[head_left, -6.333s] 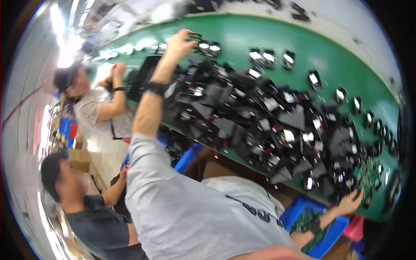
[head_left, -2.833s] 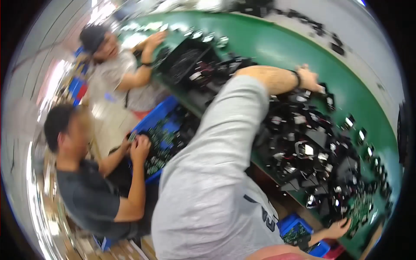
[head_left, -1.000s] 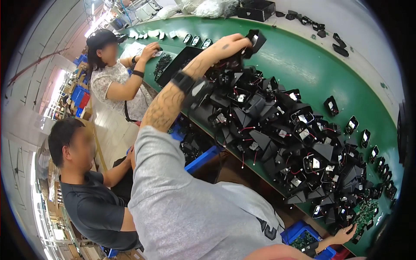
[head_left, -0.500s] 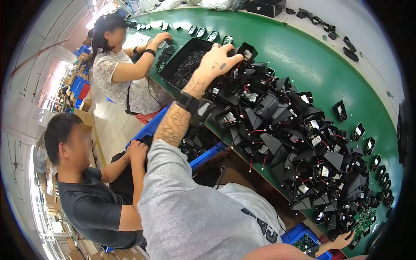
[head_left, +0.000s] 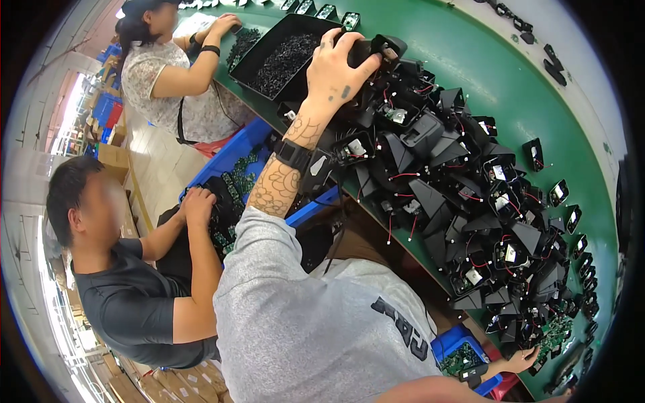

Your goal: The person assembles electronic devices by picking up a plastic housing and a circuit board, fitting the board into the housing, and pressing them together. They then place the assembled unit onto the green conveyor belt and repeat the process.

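Note:
My left hand [head_left: 339,70] reaches to the far end of a heap of black plastic housings [head_left: 416,191]. Its thumb and fingers curl over a black housing [head_left: 363,52] at the heap's edge, hiding part of it. Beside it sits an open housing [head_left: 390,47] with a light part inside. At the lower right, my right hand [head_left: 521,361] is at the heap's near end, beside loose green circuit boards [head_left: 556,330]. Its fingers look drawn together; what they hold, if anything, is too small to make out. Many housings trail red and black wires.
A black tray [head_left: 245,86] of small black parts stands left of my left hand. Blue bins with circuit boards sit at the table's edge, one [head_left: 443,346] near my right arm. Two co-workers [head_left: 127,269] are on the left. Single housings [head_left: 534,154] line the green table's far side.
The view has shifted, so the table and co-workers sit higher and further left. My left hand has closed over a housing at the heap's edge. My right hand's fingers have come together.

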`<action>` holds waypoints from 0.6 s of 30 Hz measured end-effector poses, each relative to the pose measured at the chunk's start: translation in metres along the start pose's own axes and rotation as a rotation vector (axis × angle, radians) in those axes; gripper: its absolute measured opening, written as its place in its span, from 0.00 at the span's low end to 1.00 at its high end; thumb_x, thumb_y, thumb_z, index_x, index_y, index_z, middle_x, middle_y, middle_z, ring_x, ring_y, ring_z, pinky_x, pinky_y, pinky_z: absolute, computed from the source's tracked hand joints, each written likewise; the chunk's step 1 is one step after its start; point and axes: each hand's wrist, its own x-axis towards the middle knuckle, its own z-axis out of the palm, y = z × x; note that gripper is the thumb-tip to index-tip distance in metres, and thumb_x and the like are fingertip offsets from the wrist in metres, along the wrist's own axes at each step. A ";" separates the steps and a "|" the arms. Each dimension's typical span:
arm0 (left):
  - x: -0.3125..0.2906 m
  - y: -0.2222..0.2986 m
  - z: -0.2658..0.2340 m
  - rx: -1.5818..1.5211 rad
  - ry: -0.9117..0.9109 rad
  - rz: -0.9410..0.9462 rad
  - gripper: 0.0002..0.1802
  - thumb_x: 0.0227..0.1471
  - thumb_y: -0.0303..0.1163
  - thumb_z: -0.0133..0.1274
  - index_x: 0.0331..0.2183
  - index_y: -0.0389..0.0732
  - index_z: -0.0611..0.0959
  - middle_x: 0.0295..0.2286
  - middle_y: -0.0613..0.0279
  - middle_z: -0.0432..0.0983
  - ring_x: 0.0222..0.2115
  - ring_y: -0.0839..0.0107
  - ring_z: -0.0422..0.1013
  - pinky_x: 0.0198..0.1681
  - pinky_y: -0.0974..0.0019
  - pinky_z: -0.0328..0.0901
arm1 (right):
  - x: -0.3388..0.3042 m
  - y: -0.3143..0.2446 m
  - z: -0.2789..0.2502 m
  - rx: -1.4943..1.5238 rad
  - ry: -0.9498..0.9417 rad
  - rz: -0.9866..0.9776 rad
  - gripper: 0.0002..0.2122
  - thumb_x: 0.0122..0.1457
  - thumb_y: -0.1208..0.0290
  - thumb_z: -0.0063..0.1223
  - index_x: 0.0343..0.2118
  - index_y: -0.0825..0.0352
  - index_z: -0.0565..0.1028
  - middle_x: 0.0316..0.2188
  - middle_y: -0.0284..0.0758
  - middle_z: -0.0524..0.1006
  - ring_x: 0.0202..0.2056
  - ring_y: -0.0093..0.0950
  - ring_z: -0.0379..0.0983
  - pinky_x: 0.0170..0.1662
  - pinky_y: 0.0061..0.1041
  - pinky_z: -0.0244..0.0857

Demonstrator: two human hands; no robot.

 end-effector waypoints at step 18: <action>-0.014 0.016 0.000 0.115 0.074 0.029 0.25 0.37 0.50 0.59 0.37 0.46 0.79 0.46 0.51 0.69 0.48 0.52 0.62 0.50 0.51 0.56 | 0.001 0.029 0.017 0.031 0.216 -0.291 0.15 0.61 0.59 0.50 0.36 0.68 0.77 0.34 0.41 0.77 0.36 0.39 0.74 0.42 0.34 0.67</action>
